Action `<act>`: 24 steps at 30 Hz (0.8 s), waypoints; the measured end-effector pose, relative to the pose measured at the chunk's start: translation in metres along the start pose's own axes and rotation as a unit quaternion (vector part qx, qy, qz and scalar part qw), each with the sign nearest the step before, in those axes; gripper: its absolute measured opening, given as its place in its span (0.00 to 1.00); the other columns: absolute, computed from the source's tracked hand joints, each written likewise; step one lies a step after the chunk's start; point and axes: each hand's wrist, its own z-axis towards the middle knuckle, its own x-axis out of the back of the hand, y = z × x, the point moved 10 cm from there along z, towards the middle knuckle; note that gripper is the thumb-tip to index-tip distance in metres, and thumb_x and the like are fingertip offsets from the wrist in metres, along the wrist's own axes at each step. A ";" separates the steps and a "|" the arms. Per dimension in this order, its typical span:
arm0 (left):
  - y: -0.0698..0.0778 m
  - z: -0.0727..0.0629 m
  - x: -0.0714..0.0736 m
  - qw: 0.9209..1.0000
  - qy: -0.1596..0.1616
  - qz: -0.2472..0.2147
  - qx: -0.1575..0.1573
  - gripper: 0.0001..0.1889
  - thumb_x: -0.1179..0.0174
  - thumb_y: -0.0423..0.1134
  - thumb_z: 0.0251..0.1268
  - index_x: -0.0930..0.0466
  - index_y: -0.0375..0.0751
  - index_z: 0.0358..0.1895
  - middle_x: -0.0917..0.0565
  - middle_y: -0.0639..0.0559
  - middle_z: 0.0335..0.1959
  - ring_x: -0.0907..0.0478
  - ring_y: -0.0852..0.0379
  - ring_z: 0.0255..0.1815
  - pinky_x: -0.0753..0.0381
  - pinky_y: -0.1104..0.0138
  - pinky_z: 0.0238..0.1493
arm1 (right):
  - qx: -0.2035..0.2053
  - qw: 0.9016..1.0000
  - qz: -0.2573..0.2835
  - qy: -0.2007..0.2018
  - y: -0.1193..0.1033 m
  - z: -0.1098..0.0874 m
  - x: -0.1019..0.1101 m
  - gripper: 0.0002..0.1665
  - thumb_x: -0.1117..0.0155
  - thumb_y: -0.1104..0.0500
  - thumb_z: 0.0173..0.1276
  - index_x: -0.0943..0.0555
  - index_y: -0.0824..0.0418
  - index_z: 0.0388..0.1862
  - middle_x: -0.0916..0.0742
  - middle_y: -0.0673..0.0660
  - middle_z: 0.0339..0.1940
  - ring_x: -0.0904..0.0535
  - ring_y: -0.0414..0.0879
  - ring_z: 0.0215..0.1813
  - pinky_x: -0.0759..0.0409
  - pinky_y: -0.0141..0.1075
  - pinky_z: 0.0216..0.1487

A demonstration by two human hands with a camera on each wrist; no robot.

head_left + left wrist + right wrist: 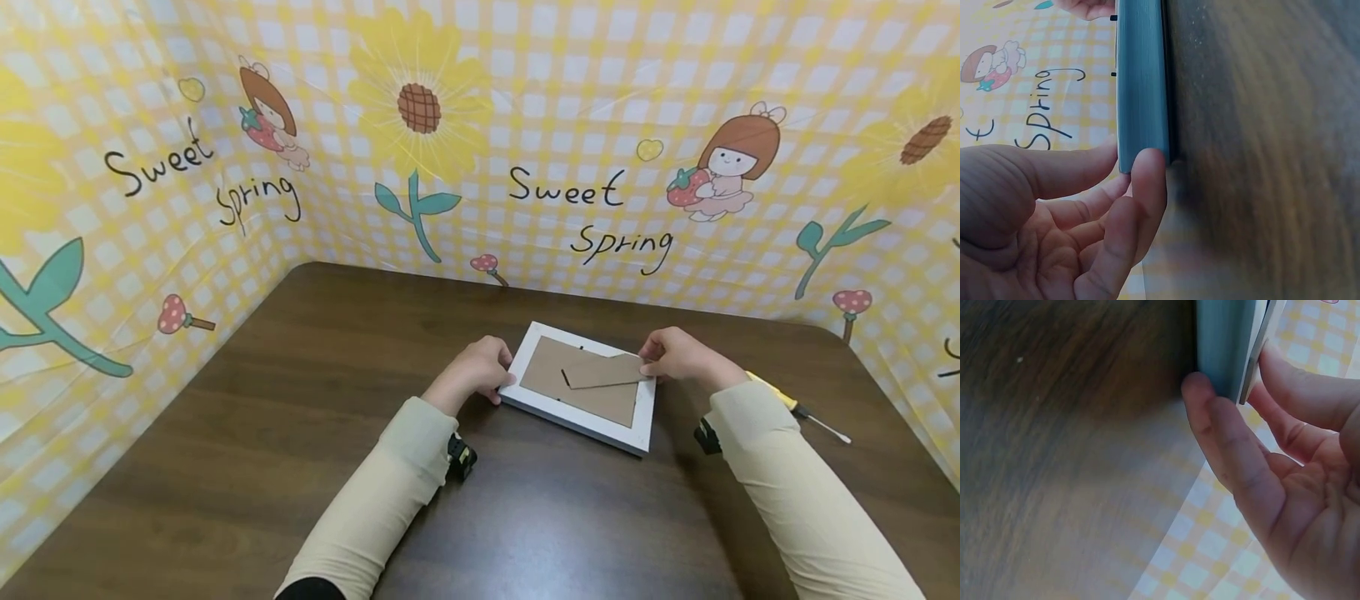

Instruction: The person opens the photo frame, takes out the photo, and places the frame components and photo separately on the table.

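A white picture frame (pixel 570 412) lies back side up at the middle of the table, its brown backing board (pixel 546 360) showing. Across that board slants a brown stand flap (pixel 603 372). My left hand (pixel 474 368) grips the left end of the frame, thumb on top and fingertips against the side in the left wrist view. At the opposite end, my right hand (pixel 681 357) pinches the frame's edge together with the flap's tip. The right wrist view has that thumb on the flap (pixel 1256 365) and fingers against the frame's side (pixel 1222 350). The frame's front face is hidden.
A screwdriver (pixel 772 392) with a yellow handle lies on the table, partly behind the right forearm. The dark wooden table (pixel 247 425) meets a yellow checked cloth (pixel 337 225) at the back and sides.
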 end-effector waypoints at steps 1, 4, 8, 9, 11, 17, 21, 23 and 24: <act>0.001 0.000 0.001 1.000 0.001 0.003 -0.002 0.15 0.37 0.31 0.67 0.25 0.32 0.53 0.20 0.37 0.44 0.20 0.57 0.17 0.17 0.68 0.29 | -0.001 1.000 0.000 0.001 0.000 -0.001 0.001 0.13 0.35 0.70 0.66 0.25 0.78 0.45 0.18 0.67 0.39 0.20 0.50 0.37 0.14 0.44 0.41; 0.003 0.001 0.002 1.000 0.008 0.014 -0.004 0.14 0.37 0.32 0.67 0.25 0.33 0.53 0.20 0.39 0.43 0.20 0.57 0.18 0.17 0.68 0.29 | -0.002 1.000 0.000 0.000 0.001 -0.001 0.001 0.13 0.35 0.70 0.66 0.25 0.78 0.45 0.18 0.67 0.38 0.19 0.51 0.36 0.14 0.44 0.40; 0.003 0.003 0.004 0.999 0.018 0.032 -0.005 0.14 0.37 0.33 0.67 0.24 0.34 0.52 0.20 0.40 0.43 0.19 0.57 0.19 0.19 0.68 0.30 | -0.010 1.000 0.001 -0.008 0.003 -0.003 0.000 0.13 0.35 0.70 0.66 0.26 0.77 0.44 0.18 0.68 0.39 0.19 0.51 0.35 0.15 0.43 0.39; 0.003 0.004 0.004 0.999 0.021 0.037 -0.006 0.14 0.37 0.34 0.67 0.23 0.34 0.52 0.19 0.40 0.43 0.18 0.57 0.20 0.19 0.68 0.31 | -0.012 1.000 0.002 -0.011 0.004 -0.004 -0.001 0.13 0.35 0.70 0.66 0.26 0.77 0.44 0.18 0.67 0.39 0.19 0.50 0.35 0.15 0.43 0.39; 0.004 0.005 0.005 0.998 0.027 0.047 -0.009 0.13 0.37 0.34 0.67 0.23 0.35 0.51 0.19 0.39 0.45 0.17 0.56 0.21 0.18 0.67 0.33 | -0.011 1.000 0.003 -0.017 0.004 -0.005 -0.003 0.12 0.35 0.70 0.66 0.27 0.76 0.43 0.18 0.67 0.38 0.19 0.50 0.34 0.15 0.42 0.38; 0.008 0.006 0.007 0.997 0.036 0.068 -0.014 0.11 0.37 0.35 0.67 0.22 0.35 0.49 0.18 0.39 0.48 0.15 0.55 0.23 0.17 0.66 0.37 | 0.010 1.000 0.008 -0.029 0.001 -0.010 -0.006 0.11 0.35 0.71 0.66 0.28 0.76 0.41 0.19 0.65 0.33 0.19 0.48 0.32 0.15 0.43 0.36; 0.009 0.008 0.007 0.997 0.037 0.070 -0.016 0.12 0.37 0.35 0.67 0.22 0.35 0.50 0.18 0.39 0.47 0.16 0.55 0.23 0.17 0.65 0.37 | 0.014 1.000 0.002 -0.028 0.000 -0.012 -0.007 0.12 0.35 0.71 0.66 0.28 0.75 0.42 0.20 0.65 0.33 0.19 0.49 0.32 0.15 0.44 0.37; 0.009 0.010 0.006 0.997 0.039 0.070 -0.016 0.12 0.37 0.35 0.67 0.22 0.35 0.51 0.18 0.39 0.46 0.17 0.56 0.22 0.18 0.66 0.34 | 0.013 1.000 -0.004 -0.025 0.000 -0.012 -0.007 0.12 0.35 0.71 0.66 0.28 0.75 0.42 0.20 0.65 0.33 0.19 0.50 0.32 0.15 0.44 0.36; 0.009 0.010 0.007 0.997 0.040 0.070 -0.016 0.12 0.37 0.35 0.67 0.22 0.35 0.50 0.18 0.39 0.46 0.18 0.56 0.22 0.18 0.66 0.33 | 0.014 1.000 -0.006 -0.024 0.001 -0.012 -0.007 0.12 0.35 0.71 0.66 0.28 0.75 0.42 0.20 0.65 0.33 0.18 0.50 0.32 0.14 0.44 0.36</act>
